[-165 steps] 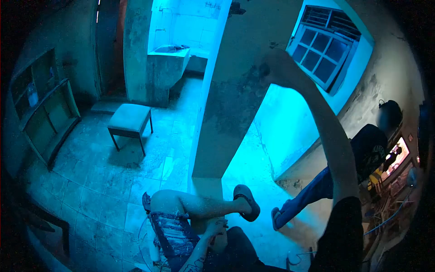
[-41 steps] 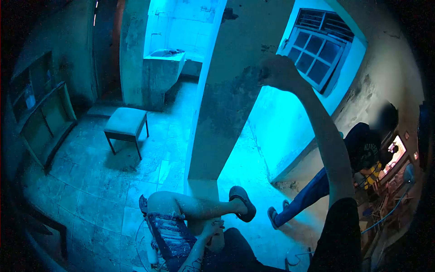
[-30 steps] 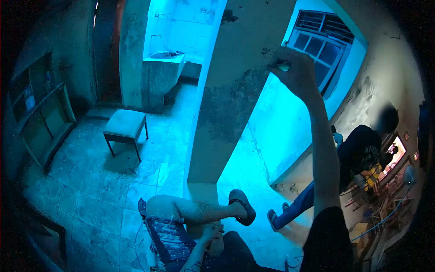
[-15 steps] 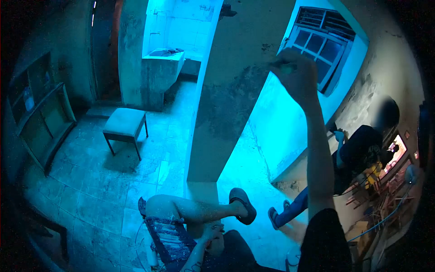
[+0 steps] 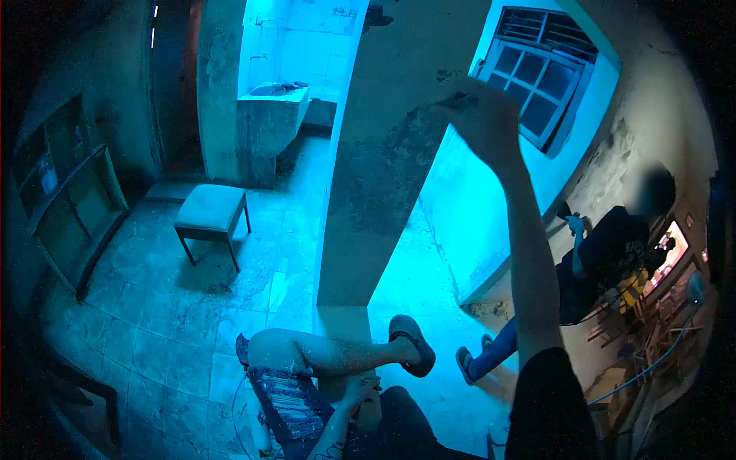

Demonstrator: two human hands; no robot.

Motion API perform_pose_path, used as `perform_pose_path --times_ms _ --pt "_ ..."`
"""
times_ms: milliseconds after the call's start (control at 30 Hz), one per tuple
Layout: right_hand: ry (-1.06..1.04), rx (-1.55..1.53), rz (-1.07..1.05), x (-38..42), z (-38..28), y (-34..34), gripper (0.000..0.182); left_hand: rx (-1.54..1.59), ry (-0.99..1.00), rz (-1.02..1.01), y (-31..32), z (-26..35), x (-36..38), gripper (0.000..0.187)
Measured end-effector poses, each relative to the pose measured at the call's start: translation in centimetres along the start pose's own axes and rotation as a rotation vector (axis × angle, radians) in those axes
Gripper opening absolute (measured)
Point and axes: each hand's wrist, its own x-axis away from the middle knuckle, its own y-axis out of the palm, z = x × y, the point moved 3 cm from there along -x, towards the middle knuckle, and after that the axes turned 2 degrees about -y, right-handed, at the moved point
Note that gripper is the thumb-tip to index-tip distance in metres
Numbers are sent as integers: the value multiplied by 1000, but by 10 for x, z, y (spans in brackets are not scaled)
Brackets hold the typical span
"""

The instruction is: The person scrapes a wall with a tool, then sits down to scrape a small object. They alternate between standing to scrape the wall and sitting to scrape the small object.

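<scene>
My right hand (image 5: 487, 123) is raised high in front of the wall pillar (image 5: 406, 146), its wrist bent and its fingers pointing left. The fingertips are pressed together; whether anything thin is between them cannot be made out. Low in the view, my left hand (image 5: 364, 389) rests near the lap beside ripped denim shorts (image 5: 295, 402). Its fingers are loosely bent, slightly apart, and hold nothing visible. A crossed bare leg (image 5: 345, 356) with a dark clog (image 5: 412, 345) stretches out just above it.
A padded stool (image 5: 211, 207) stands on the tiled floor at left. Wooden frames (image 5: 80, 218) lean by the left wall. A basin counter (image 5: 274, 96) is at the back. At right, a person in dark clothes (image 5: 609, 245) holds a dark object, near piled chairs and a blue hose.
My raised right hand has moved slightly left, and its fingers, which formed a ring shape, now look flatter and closer together. The other person's feet have shifted slightly.
</scene>
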Motion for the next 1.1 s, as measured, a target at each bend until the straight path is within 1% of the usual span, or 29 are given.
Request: perform_pose_path --times_ms 33,67,100,167,200,233,267,300,367,400,433,467,533,567,633,667,700,733,767,800,867,900,967,1000,1067,1100 --pt "94 -239 69 -1 0 -9 27 -7 8 -19 0 0 0 37" --pt "81 -123 -6 0 9 13 26 -18 12 -36 -2 -1 2 36" --pt "88 -127 -4 4 6 12 26 -24 8 -31 -3 2 8 36" --pt "-37 167 -32 6 -2 6 20 -81 -56 29 2 15 13 35" --pt "-26 111 -30 3 7 5 19 -81 -49 25 0 9 5 35" --pt "37 -37 30 2 12 -6 18 -48 -35 3 -4 -1 -4 35" --pt "127 -65 41 2 13 -8 18 -13 -25 -19 -5 -11 -13 34" --pt "219 -94 52 3 13 -8 19 -13 -25 -26 1 -9 -11 34" --pt "135 -57 -154 18 26 53 19 24 48 -14 0 1 7 33" --pt "62 40 -163 28 11 53 21 12 47 -8 -2 6 11 33" --pt "38 42 -199 37 2 52 19 -18 39 11 -2 11 11 33" --pt "41 -67 -244 46 -6 45 20 -41 30 26 0 13 11 33" --pt "75 -317 -172 76 -8 56 20 -31 25 25 2 11 9 33" --pt "195 -425 -280 92 -14 60 19 -35 13 28 0 10 9 34" --pt "284 -558 -422 142 -18 89 19 -56 9 26 0 11 11 34" --pt "424 -617 -587 168 -26 97 18 -73 7 23 0 11 11 34" --pt "425 -833 -708 216 -17 138 21 -76 4 21 1 11 11 34" --pt "326 -840 -872 241 -28 140 25 -62 -1 12 1 10 10 35" --pt "324 -833 -1088 270 -37 139 26 -50 -6 4 0 10 9 35" --pt "197 -629 -1182 290 -51 127 27 -55 -9 4 0 12 12 35" --pt "222 -655 -1188 299 -61 135 27 19 -15 17 2 18 17 34" --pt "248 -679 -1193 327 -65 131 27 10 -21 14 1 17 15 34" --pt "329 -727 -1196 361 -68 126 27 -3 118 11 -1 17 11 31" --pt "385 -747 -1195 363 -66 126 27 -27 99 -12 2 21 15 31" --pt "506 -775 -1186 378 -68 123 27 -112 13 45 10 35 27 27" --pt "568 -785 -1178 385 -69 123 27 -138 -3 11 13 34 29 27"
